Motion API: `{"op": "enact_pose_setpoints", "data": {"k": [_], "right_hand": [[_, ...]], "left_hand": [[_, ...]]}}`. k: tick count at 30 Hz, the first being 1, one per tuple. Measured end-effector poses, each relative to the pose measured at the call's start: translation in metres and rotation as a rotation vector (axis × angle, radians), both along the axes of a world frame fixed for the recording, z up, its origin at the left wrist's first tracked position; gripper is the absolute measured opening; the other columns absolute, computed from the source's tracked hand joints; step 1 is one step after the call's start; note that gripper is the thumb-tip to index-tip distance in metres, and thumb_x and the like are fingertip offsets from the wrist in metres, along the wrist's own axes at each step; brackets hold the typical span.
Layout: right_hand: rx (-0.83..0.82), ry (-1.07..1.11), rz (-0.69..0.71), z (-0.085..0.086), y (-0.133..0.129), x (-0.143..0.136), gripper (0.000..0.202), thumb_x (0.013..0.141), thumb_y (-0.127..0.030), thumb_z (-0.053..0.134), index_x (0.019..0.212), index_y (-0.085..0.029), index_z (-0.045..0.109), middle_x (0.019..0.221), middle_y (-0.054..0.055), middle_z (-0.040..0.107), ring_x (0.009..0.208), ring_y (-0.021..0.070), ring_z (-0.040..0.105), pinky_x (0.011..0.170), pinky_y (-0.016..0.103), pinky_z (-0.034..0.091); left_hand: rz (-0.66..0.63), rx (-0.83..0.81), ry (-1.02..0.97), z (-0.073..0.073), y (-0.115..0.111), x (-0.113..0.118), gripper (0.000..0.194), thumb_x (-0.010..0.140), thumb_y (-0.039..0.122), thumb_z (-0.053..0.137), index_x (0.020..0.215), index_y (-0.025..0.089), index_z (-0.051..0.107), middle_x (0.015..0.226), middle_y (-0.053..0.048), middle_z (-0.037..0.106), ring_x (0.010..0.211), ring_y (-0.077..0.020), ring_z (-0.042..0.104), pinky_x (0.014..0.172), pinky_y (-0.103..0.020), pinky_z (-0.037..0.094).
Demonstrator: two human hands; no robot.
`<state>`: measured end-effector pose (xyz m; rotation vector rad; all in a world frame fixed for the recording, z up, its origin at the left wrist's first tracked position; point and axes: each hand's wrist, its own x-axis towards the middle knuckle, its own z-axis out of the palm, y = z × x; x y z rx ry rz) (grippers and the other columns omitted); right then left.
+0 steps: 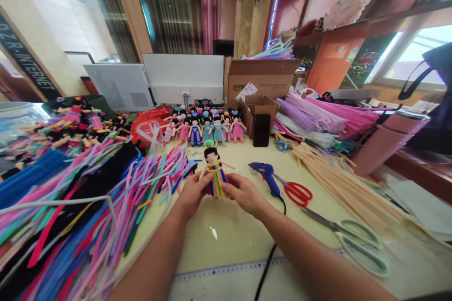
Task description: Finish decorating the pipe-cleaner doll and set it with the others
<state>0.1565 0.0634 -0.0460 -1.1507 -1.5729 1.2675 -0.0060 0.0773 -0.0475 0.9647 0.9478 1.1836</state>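
A small doll (216,176) with black hair, a teal and yellow hair ornament and a striped dress is held upright between my two hands over the table. My left hand (193,194) is closed on the left side of its skirt, the thumb in front. On the skirt's right edge, my right hand (244,192) pinches with thumb and fingers. To the right of the doll lie a blue glue gun (265,176), red-handled scissors (298,193) and larger scissors with pale green handles (360,244).
Finished dolls (208,127) stand in rows at the back, near a black phone (261,130) and cardboard boxes (263,80). Colourful pipe cleaners (116,202) cover the left side; beige ones (339,183) lie right. A black cord (270,256) crosses the front, over a ruler (226,269).
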Motion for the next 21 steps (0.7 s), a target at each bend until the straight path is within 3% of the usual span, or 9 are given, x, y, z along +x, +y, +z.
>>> {"op": "enact_pose_setpoints", "data": {"k": [4, 10, 15, 18, 21], "right_hand": [[-0.075, 0.09, -0.013, -0.01, 0.003, 0.004, 0.022, 0.076, -0.029, 0.063, 0.094, -0.017, 0.062, 0.079, 0.0, 0.065, 0.066, 0.0122, 0.057, 0.06, 0.024, 0.044], [-0.147, 0.155, -0.008, -0.019, 0.005, 0.01, 0.02, 0.069, -0.029, 0.068, 0.086, -0.019, 0.062, 0.079, 0.0, 0.067, 0.069, 0.0141, 0.059, 0.061, 0.025, 0.046], [-0.165, 0.187, -0.011, -0.024, 0.003, 0.009, 0.023, 0.067, -0.029, 0.068, 0.087, -0.017, 0.061, 0.075, 0.0, 0.065, 0.064, 0.0131, 0.057, 0.056, 0.024, 0.043], [-0.145, 0.186, -0.039, -0.025, 0.001, 0.007, 0.021, 0.067, -0.027, 0.066, 0.085, -0.017, 0.062, 0.075, 0.001, 0.065, 0.065, 0.0133, 0.057, 0.058, 0.025, 0.043], [-0.185, 0.188, -0.042, -0.023, 0.0, 0.006, 0.019, 0.066, -0.024, 0.066, 0.083, -0.017, 0.062, 0.072, 0.0, 0.064, 0.062, 0.0127, 0.057, 0.055, 0.024, 0.042]], "left_hand": [[-0.039, -0.028, 0.053, 0.003, -0.003, 0.003, 0.047, 0.055, 0.044, 0.082, 0.087, 0.014, 0.065, 0.076, -0.003, 0.067, 0.066, -0.0156, 0.062, 0.064, -0.028, 0.048], [0.032, -0.106, 0.148, 0.003, -0.005, 0.01, 0.051, 0.055, 0.048, 0.08, 0.086, 0.019, 0.052, 0.078, 0.0, 0.064, 0.068, -0.0167, 0.064, 0.064, -0.03, 0.049], [-0.012, -0.065, 0.284, -0.003, -0.005, 0.012, 0.048, 0.058, 0.046, 0.078, 0.091, 0.016, 0.06, 0.076, -0.002, 0.065, 0.067, -0.0173, 0.062, 0.061, -0.028, 0.048], [-0.021, -0.001, 0.397, -0.007, -0.002, 0.006, 0.041, 0.062, 0.05, 0.074, 0.079, 0.016, 0.062, 0.068, 0.0, 0.061, 0.062, -0.0156, 0.058, 0.059, -0.027, 0.045], [0.062, 0.063, 0.497, -0.007, 0.002, 0.001, 0.039, 0.064, 0.053, 0.071, 0.069, 0.017, 0.056, 0.062, 0.002, 0.056, 0.06, -0.0143, 0.055, 0.056, -0.026, 0.043]]}}
